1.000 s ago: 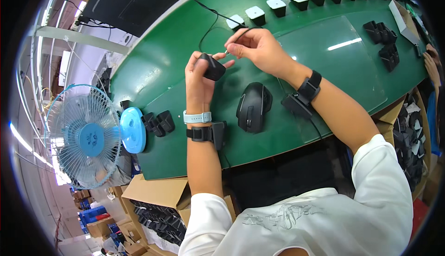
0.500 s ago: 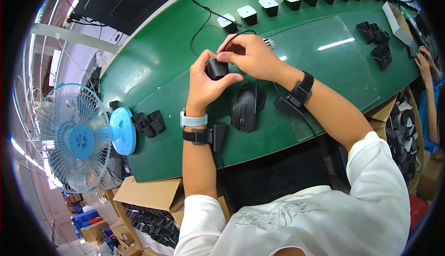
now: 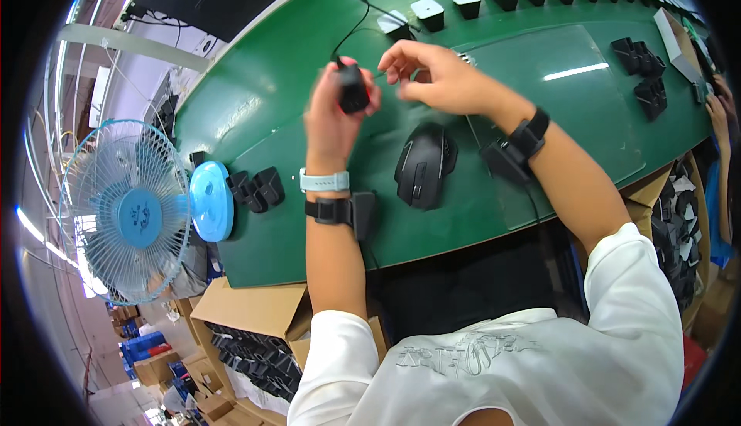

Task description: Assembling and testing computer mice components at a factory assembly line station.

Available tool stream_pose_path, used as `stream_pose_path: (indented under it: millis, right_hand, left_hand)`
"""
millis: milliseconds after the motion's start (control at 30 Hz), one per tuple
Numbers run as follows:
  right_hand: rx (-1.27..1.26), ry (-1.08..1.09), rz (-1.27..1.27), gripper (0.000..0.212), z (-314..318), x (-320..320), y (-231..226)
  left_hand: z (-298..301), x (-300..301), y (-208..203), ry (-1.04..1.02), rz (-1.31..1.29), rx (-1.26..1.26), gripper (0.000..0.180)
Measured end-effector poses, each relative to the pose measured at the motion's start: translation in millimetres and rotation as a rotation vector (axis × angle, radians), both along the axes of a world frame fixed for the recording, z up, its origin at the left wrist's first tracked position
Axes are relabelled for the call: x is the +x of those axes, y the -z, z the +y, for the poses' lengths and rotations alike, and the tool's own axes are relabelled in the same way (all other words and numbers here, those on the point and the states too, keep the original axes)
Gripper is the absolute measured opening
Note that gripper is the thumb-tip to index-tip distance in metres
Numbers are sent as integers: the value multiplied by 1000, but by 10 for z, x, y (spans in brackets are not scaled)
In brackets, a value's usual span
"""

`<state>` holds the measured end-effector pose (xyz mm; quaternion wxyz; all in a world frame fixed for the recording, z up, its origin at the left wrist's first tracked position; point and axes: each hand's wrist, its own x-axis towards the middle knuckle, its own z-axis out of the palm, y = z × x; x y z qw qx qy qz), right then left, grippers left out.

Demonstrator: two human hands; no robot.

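My left hand [image 3: 328, 121] is closed around a small black rounded device [image 3: 353, 90], lifted above the green table. A thin black cable [image 3: 351, 32] meets the device at its upper end, and a red glow shows along its edges. To the right, my right hand [image 3: 444, 79] hovers apart from the device, its fingers loosely curled and separated, with nothing visible in them. A black computer mouse [image 3: 426, 167] lies on the table between my forearms.
Black blocks with white tops [image 3: 465, 1] form a row along the far edge. Small black pieces [image 3: 256, 189] lie at left, more [image 3: 641, 67] at right. A blue fan [image 3: 139, 218] stands left. Open cartons [image 3: 247, 302] hold black parts. A person's hands [image 3: 719, 106] show at far right.
My right hand has let go of the device and moved right. My left hand has turned the device and raised it slightly; a red glow now shows on it. The view has shifted a little.
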<state>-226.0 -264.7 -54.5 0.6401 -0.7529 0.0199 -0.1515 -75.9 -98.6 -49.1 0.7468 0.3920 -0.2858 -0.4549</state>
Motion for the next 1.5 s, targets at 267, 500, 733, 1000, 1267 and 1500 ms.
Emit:
stream_pose_path:
  millis: [267,500,733,1000,1267,1500]
  right_hand:
    - [-716,-662,118,70,166,-179,-124]
    - [307,-161,-152,74,-69,-83,-120]
    - [138,199,-253,81,76,7,-61]
    - [-217,303,-399,81,156,-47,-89]
    - [-386,-498,-141,57,162,-124,-35]
    - [-470,-581,-2,45,279,-154,-55]
  left_hand:
    - [55,131,102,-135,468,-222,47]
    - [-14,41,73,-182,161,-137,42]
    - [-37,-67,65,-102,-115,-46,63]
    - [-24,-25,152,-28,-141,-70,71]
    - [14,210,236,-190,188,-66,41]
    - [-82,-66,119,-384,-260,246,17]
